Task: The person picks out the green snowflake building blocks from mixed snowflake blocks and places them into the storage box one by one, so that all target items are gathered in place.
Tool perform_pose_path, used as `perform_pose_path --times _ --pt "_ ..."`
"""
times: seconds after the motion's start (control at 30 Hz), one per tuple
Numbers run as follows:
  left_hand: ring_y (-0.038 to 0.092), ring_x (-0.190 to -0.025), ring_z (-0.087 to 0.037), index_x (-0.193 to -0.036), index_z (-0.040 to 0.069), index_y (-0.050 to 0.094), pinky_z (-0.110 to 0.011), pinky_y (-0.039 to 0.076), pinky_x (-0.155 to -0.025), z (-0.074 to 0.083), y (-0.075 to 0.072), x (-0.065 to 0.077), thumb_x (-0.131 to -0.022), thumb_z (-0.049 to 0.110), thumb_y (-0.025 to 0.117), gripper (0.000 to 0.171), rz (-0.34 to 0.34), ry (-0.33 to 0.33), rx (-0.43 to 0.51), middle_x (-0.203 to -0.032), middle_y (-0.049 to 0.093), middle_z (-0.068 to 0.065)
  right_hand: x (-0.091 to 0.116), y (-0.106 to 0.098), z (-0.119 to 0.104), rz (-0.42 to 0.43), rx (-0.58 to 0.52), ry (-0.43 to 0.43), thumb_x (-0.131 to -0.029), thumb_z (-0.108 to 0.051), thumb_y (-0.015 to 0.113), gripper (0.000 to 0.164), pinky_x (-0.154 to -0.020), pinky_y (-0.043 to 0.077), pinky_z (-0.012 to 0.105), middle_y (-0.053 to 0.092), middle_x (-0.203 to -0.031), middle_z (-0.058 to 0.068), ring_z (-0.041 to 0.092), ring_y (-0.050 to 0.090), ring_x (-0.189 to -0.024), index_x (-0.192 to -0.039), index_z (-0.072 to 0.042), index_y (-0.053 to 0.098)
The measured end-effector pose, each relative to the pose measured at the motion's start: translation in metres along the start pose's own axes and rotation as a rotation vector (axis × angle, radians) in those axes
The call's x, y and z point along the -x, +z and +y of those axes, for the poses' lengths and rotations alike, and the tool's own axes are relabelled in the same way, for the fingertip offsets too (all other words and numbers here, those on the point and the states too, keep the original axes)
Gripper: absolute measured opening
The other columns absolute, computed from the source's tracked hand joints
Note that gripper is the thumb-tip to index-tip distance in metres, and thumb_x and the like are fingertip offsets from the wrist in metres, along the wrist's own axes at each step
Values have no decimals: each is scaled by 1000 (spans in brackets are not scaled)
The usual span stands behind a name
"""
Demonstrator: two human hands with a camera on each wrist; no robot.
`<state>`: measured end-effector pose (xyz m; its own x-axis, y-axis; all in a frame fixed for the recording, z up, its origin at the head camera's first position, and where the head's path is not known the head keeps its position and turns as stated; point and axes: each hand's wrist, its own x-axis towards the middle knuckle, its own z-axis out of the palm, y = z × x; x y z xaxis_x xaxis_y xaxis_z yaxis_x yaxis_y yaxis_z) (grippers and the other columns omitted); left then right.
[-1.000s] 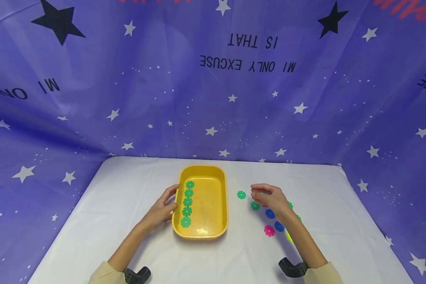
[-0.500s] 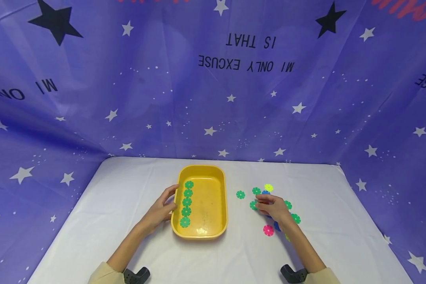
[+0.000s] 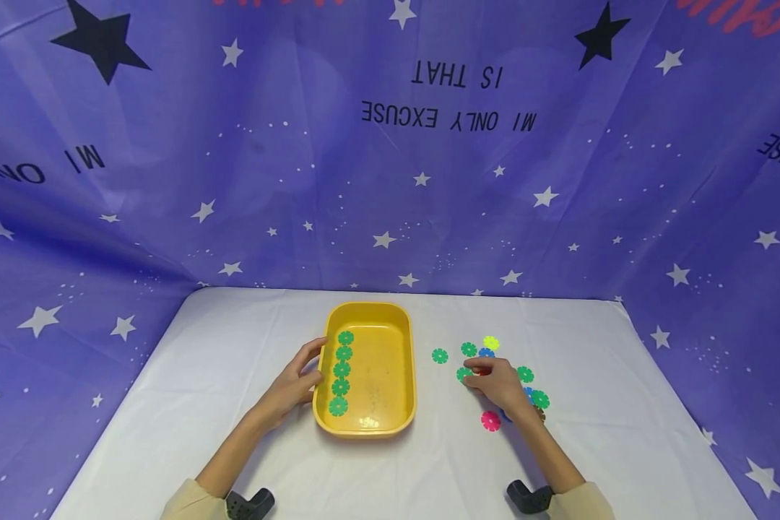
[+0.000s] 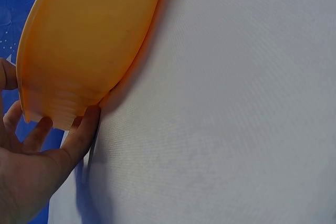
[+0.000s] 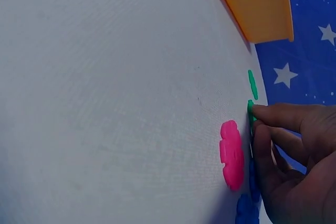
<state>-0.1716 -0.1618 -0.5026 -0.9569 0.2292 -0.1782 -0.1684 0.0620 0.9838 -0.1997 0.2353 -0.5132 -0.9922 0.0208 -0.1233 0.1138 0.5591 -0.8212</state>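
A yellow tray (image 3: 380,375) stands on the table with a column of green notched plastic discs (image 3: 341,370) along its left side. My left hand (image 3: 291,390) rests against the tray's left outer wall, fingers spread, as the left wrist view also shows. To the right of the tray, my right hand (image 3: 502,383) is low over a loose group of discs. Its thumb and index finger pinch the edge of a green disc (image 3: 464,375), which seems to lie on the cloth. In the right wrist view, a pink disc (image 5: 232,156) is near the thumb.
Around the right hand are another green disc (image 3: 439,356), a yellow disc (image 3: 490,342) and a blue disc (image 3: 487,353), with several more partly hidden under the hand and forearm. A white cloth (image 3: 266,325) covers the table; a purple star-print curtain (image 3: 390,180) hangs behind.
My right hand has come down and toward me, from above the discs onto a green one, its fingertips drawing together. The left hand and tray stay in place.
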Motion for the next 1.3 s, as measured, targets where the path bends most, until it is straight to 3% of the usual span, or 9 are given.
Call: perform_pose_path --times 0.43,0.67,0.83,1.07,1.3 --pt "42 -133 -45 -155 20 31 -48 55 -90 0 0 -1 -89 2 54 72 -4 -3 -8 -162 18 -16 -2 1 -4 -6 52 9 -79 -4 79 25 -66 52 28 63 -95 7 19 58 -77 -103 -3 73" --pt "43 -132 -46 -155 20 31 -48 56 -89 -1 1 -1 -88 1 54 72 -1 -6 0 -162 17 -16 0 1 -6 -12 -21 30 -80 1 76 21 -59 53 24 58 -82 5 16 57 -65 -99 -2 66" --pt "40 -134 -46 -155 19 31 -49 55 -90 -1 1 -1 -88 1 53 73 -3 -5 8 -162 17 -17 5 -1 -11 -5 -66 -2 -85 0 71 15 -55 49 23 61 -74 5 18 56 -61 -100 -2 69" --pt "40 -134 -47 -154 20 32 -49 55 -90 -1 0 -1 -87 1 54 73 2 -10 8 -162 16 -17 16 -2 -44 -69 -287 -63 -89 -3 69 22 -63 55 26 68 -82 17 22 61 -70 -110 4 69" --pt "39 -135 -47 -154 19 31 -49 55 -91 0 0 -1 -88 0 53 72 1 -4 9 -162 16 -18 29 15 -86 -206 -393 -89 -90 -8 71 24 -73 60 35 72 -89 11 31 68 -86 -112 2 71"
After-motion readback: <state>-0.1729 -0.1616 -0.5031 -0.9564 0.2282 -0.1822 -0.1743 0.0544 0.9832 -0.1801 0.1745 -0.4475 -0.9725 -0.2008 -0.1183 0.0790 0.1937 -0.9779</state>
